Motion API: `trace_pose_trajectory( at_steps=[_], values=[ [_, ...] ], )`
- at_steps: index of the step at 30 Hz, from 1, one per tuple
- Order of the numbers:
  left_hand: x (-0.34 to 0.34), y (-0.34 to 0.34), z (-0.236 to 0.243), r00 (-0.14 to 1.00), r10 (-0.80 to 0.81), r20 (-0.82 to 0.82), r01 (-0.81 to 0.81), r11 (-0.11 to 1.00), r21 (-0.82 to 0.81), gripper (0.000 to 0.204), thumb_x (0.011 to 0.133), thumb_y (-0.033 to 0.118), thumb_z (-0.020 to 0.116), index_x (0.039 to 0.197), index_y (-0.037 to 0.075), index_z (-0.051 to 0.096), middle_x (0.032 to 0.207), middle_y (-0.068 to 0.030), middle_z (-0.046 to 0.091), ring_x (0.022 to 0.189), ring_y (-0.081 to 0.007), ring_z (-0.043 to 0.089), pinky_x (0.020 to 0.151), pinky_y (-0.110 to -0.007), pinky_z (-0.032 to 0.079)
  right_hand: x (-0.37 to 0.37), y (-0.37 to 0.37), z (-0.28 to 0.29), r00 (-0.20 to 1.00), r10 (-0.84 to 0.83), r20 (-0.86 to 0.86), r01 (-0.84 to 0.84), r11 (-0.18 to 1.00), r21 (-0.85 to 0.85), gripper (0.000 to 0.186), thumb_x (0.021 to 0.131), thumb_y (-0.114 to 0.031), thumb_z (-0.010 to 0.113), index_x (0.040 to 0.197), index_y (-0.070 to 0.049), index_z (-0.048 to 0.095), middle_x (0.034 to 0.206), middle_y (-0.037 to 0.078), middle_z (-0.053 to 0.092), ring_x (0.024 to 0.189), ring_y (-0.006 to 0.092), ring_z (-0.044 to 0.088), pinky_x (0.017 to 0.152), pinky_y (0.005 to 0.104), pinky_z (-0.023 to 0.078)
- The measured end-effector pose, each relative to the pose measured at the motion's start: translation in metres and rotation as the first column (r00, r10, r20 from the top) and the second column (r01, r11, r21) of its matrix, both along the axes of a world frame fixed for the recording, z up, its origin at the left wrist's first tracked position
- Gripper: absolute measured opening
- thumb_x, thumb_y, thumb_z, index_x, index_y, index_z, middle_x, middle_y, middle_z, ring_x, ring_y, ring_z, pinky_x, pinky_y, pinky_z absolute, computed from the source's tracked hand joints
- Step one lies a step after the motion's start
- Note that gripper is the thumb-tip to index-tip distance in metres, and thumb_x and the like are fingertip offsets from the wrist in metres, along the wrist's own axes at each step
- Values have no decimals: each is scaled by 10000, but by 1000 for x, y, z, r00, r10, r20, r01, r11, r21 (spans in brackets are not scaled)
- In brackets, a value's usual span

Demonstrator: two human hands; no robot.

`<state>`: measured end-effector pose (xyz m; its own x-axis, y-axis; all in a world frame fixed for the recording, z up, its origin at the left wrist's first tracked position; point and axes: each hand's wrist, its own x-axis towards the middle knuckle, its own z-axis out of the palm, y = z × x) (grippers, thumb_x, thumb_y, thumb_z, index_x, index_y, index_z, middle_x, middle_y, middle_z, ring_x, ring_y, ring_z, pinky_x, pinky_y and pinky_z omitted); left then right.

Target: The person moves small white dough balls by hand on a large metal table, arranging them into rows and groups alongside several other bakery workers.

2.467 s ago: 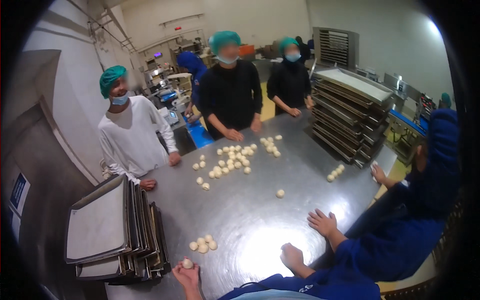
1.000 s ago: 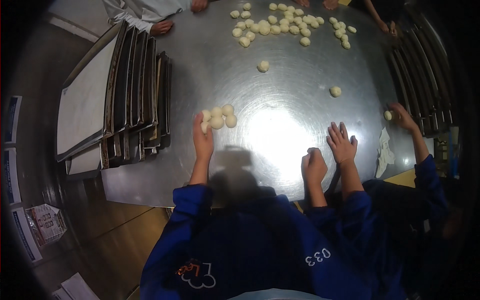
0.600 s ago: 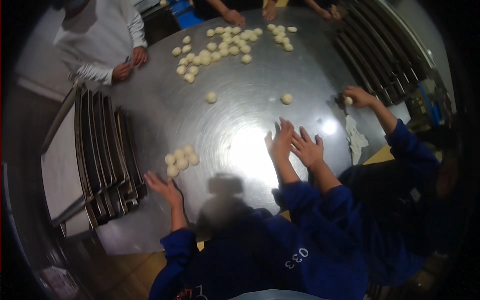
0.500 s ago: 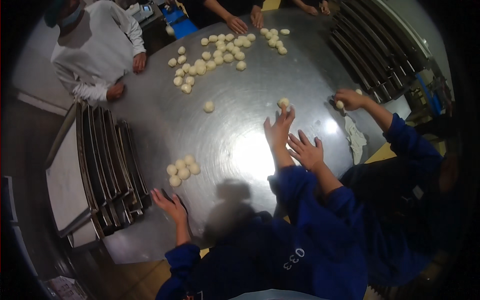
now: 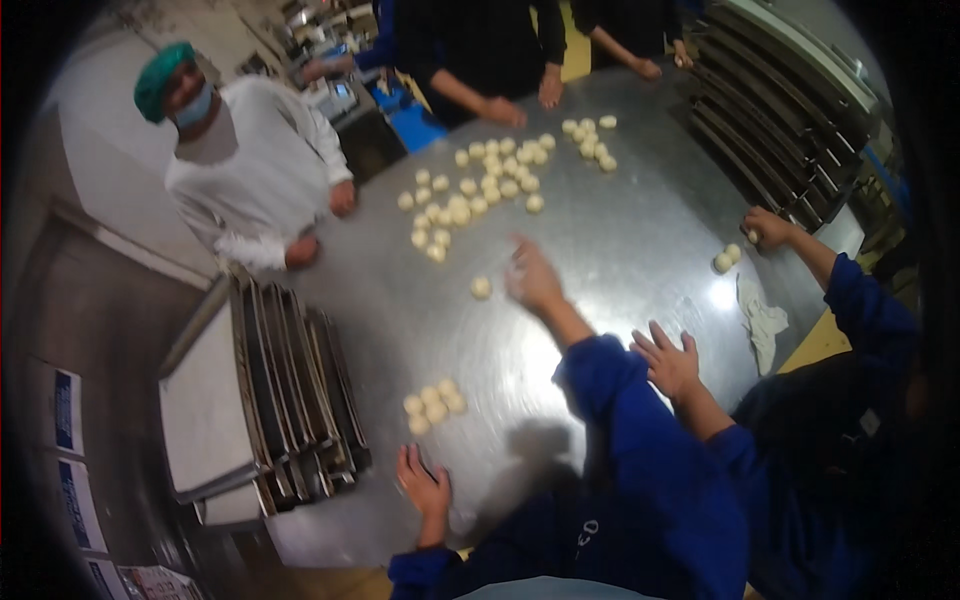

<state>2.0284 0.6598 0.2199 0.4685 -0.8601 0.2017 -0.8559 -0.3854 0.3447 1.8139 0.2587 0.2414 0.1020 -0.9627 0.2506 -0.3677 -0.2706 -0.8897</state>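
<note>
My left hand (image 5: pixel 425 486) lies low over the metal table (image 5: pixel 330 540), fingers stretched out and apart, holding nothing. Just beyond its fingertips sits a tight cluster of dough balls (image 5: pixel 435 405). My right hand (image 5: pixel 537 280) reaches out over the middle of the table, its fingers smeared by motion. Beside those fingers, to the left, a single pale dough ball (image 5: pixel 481 288) rests on the metal. Whether anything is under or within the right fingers, I cannot tell.
Many more dough balls (image 5: pixel 470 195) spread across the far side. Stacked trays stand at left (image 5: pixel 290 390) and far right (image 5: pixel 780 110). A co-worker's hands (image 5: pixel 672 368) are close on my right, near two dough balls (image 5: pixel 727 258) and a white cloth (image 5: pixel 760 325). Other people stand opposite.
The view has shifted, moving the scene right and down. My right hand has swung left toward the single dough ball; the ball formerly at its fingertips no longer shows there. My left hand stays by the cluster.
</note>
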Motion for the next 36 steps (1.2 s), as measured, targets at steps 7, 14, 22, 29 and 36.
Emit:
trace_pose_trajectory(
  at_steps=[7,14,22,29,36],
  values=[
    [2,-14,5,998,-55,39,55,998,0,667,780,187,653,1400,29,463,1432,-211,442,1332,-399,390,1134,-520,279,57,3,-28,952,51,-302,-80,993,-85,302,789,-218,686,1057,-91,624,1182,113,609,891,359,667,760,465,545],
    [-1,10,-26,886,-20,-463,-149,934,-325,585,920,255,600,1422,29,403,1361,-168,501,1285,-325,469,1090,-477,377,27,164,15,920,236,313,-257,966,26,423,839,-159,712,1243,-125,590,1122,107,682,1015,255,664,884,376,523],
    [-86,-17,-28,-164,-74,-984,-153,987,-49,323,1037,314,498,1206,52,584,1069,-77,647,978,-195,631,832,-317,512,-10,333,8,766,643,-11,-631,755,178,897,813,-261,747,1554,-204,245,1437,205,370,1193,415,555,971,461,482],
    [-44,33,-21,313,-119,-942,-13,992,-129,231,1005,236,548,1060,35,646,899,-53,650,821,-151,601,736,-295,495,-55,368,2,795,579,-181,-562,815,141,672,806,-194,741,1402,-142,436,1336,191,445,1135,370,577,939,439,502],
    [7,118,8,776,-443,-448,446,889,-106,132,931,117,626,1019,21,651,941,-121,663,883,-285,654,816,-380,510,-115,379,-36,853,396,-339,-408,912,39,249,812,-31,622,1054,-78,653,998,128,579,879,326,616,780,419,527]
  ],
)
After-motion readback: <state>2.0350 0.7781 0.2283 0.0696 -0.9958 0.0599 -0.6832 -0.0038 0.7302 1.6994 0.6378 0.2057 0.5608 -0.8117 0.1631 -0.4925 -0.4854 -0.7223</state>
